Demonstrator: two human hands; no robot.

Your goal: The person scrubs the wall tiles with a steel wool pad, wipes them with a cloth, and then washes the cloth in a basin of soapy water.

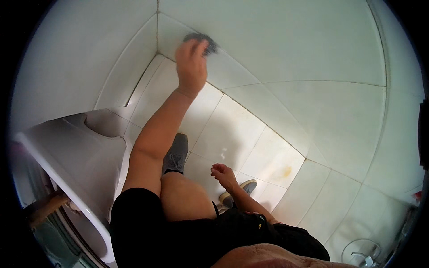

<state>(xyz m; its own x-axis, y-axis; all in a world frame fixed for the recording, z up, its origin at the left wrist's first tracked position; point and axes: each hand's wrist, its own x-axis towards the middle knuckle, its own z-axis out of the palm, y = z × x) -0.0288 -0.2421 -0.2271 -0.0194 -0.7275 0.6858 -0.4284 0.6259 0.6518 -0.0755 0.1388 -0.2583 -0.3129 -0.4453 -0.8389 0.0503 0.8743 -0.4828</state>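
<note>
My left arm reaches up to the pale tiled wall (250, 40), close to its corner. In the fingers of my left hand (192, 67) is a dark scouring pad (208, 44), pressed against the wall just above the floor edge. The hand and pad are slightly blurred. My right hand (225, 176) hangs low over the floor in front of my body. Its fingers are curled in, and nothing shows in them.
White floor tiles (232, 120) run along the wall, with a yellow-brown stain (286, 171) near the right corner. A white ceramic fixture (80, 147) stands close on my left, beside a brown wooden piece (47, 207). My grey shoes (178, 149) are on the floor. Chrome fitting (368, 260) lies lower right.
</note>
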